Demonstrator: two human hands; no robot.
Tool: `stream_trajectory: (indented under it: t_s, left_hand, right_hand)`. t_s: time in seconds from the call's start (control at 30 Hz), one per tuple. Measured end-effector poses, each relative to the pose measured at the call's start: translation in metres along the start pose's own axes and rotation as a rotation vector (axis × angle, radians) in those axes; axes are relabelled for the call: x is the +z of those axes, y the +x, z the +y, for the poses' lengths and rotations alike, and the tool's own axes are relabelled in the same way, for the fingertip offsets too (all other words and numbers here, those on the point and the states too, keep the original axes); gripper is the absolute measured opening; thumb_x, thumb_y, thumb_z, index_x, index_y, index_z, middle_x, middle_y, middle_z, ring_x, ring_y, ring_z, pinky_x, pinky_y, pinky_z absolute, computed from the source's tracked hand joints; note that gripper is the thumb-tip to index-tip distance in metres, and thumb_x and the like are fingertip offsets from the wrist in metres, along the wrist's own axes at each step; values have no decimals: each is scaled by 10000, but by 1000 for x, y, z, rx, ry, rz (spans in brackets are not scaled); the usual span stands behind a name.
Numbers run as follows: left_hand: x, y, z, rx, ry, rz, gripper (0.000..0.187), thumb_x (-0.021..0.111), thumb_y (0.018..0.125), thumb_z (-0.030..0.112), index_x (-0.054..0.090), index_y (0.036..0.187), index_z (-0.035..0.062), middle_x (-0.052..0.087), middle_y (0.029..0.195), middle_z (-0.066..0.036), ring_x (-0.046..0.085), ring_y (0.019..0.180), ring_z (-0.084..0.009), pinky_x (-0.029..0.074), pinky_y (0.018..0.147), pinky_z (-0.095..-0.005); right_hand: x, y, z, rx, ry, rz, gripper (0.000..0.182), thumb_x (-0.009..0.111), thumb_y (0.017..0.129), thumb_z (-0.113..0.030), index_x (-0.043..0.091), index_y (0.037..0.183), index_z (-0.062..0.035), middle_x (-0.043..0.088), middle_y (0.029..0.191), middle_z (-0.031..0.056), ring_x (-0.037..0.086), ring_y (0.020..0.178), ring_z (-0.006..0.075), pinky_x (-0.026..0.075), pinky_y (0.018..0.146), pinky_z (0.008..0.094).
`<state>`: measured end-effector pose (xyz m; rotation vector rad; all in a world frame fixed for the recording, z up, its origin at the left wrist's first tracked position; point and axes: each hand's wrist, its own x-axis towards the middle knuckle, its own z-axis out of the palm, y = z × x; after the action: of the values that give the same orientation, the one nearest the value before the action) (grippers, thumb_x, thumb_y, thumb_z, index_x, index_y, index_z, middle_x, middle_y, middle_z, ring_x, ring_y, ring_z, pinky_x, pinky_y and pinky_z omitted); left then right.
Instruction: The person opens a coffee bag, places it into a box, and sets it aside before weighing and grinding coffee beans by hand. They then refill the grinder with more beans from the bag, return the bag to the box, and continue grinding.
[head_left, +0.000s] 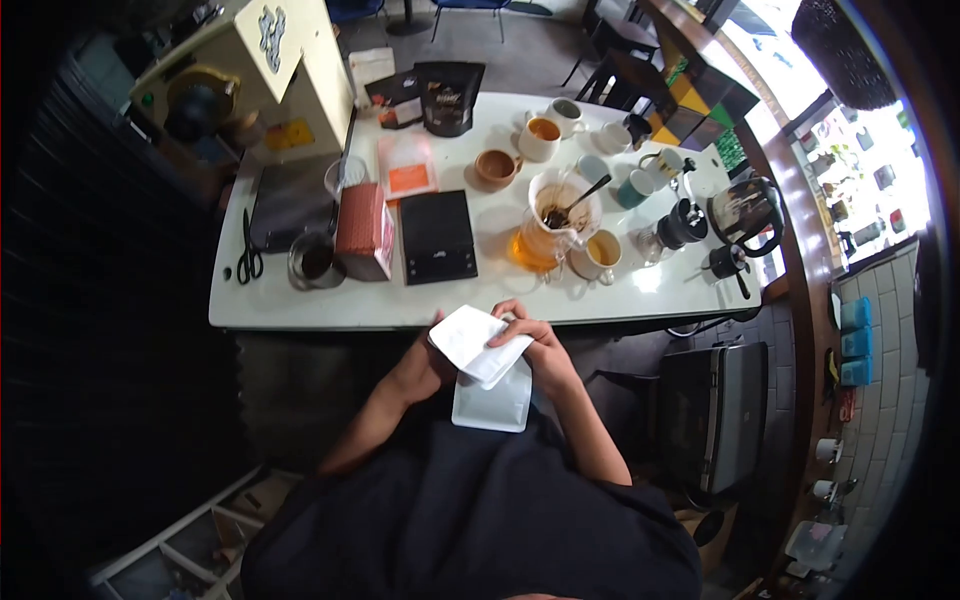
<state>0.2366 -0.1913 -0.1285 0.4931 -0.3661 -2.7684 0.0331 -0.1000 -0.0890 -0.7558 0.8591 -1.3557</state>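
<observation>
Close to my body, in front of the table's near edge, I hold a white pouch [492, 400] with its upper part folded over toward me. My left hand [428, 362] grips the left side, most of its fingers hidden behind the white material. My right hand [540, 350] is closed on the right side, a finger lying across the folded white flap [468, 338]. Straight ahead on the table lies a flat black scale [438, 237]. To its right stands a glass server [537, 250] of amber liquid, topped by a dripper with a dark spoon [588, 197] in it.
Several cups, including a brown cup [496, 169], stand on the white table [350, 312]. A red-sided box [366, 232], a glass of dark contents [315, 262] and scissors [249, 250] are at left. A black coffee bag [450, 98] stands behind. A hand grinder [684, 222] and kettle [745, 217] are at right.
</observation>
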Motion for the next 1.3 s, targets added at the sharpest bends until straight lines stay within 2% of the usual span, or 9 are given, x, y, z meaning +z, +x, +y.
stream_trajectory:
  t_s: [0.07, 0.27, 0.3, 0.47, 0.6, 0.7, 0.87, 1.1, 1.3]
  left_hand:
    - [28, -8, 4, 17, 101, 46, 585, 374, 1042, 511, 475, 1405, 63, 628, 1261, -76, 591, 1194, -203, 445, 1045, -356]
    - [36, -28, 24, 4, 428, -67, 638, 525, 989, 442, 393, 1455, 27, 584, 1300, -72, 588, 1183, -165, 460, 1020, -339]
    - [41, -32, 31, -31, 481, -81, 639, 606, 963, 321, 364, 1471, 19, 545, 1328, -75, 542, 1224, -159, 429, 1048, -332]
    - [53, -39, 25, 35, 652, -6, 700, 730, 905, 252, 368, 1455, 13, 490, 1368, -103, 441, 1299, -172, 341, 1113, -329]
    - [44, -37, 14, 204, 946, 93, 824, 840, 816, 317, 358, 1425, 42, 489, 1327, -88, 456, 1262, -188, 355, 1094, -340]
    - [40, -30, -6, 397, 1025, 124, 850, 899, 744, 279, 355, 1365, 77, 511, 1254, -87, 490, 1218, -193, 411, 1037, -355]
    - [45, -30, -5, 400, 1117, 236, 874, 905, 723, 299, 352, 1355, 57, 536, 1226, -131, 538, 1182, -224, 451, 998, -370]
    - [49, -29, 1, 394, 1377, 214, 918, 873, 745, 380, 325, 1395, 32, 447, 1320, -185, 475, 1275, -313, 423, 1049, -423]
    - [71, -41, 21, 376, 1573, 230, 985, 843, 734, 514, 319, 1418, 35, 443, 1284, -158, 470, 1255, -286, 413, 1030, -408]
  right_hand:
    - [-3, 0, -2, -105, -306, -62, 350, 477, 707, 124, 760, 843, -30, 493, 1184, 56, 535, 1026, 147, 385, 962, 268]
    - [6, 6, -32, 7, -473, -190, 298, 422, 605, 81, 646, 767, -30, 498, 1160, 86, 491, 1147, 205, 338, 1029, 302]
    - [1, 8, -35, -9, -441, -274, 341, 421, 602, 66, 623, 853, -45, 480, 1196, 104, 441, 1223, 247, 304, 1069, 322]
    - [7, -3, -52, -14, -586, -408, 451, 562, 657, 7, 594, 1100, -71, 431, 1288, 131, 387, 1290, 252, 285, 1101, 358]
    - [14, -12, -40, -10, -234, -198, 799, 749, 845, -245, 267, 1464, -95, 422, 1354, 123, 457, 1242, 233, 389, 1035, 386]
    - [24, -11, -27, 157, -252, 18, 837, 780, 838, -251, 254, 1469, -89, 504, 1278, 117, 525, 1168, 219, 437, 991, 361]
    - [30, -11, -6, 326, -246, 169, 770, 792, 849, -192, 341, 1452, -36, 578, 1242, 109, 550, 1187, 208, 442, 1012, 359]
    - [-11, -13, -3, 625, 171, -43, 674, 775, 849, -108, 429, 1415, 8, 601, 1294, 116, 609, 1166, 196, 521, 974, 324]
    - [4, -13, -5, 510, -2, -27, 696, 793, 810, -37, 442, 1409, 5, 606, 1291, 98, 592, 1195, 197, 480, 1024, 351]
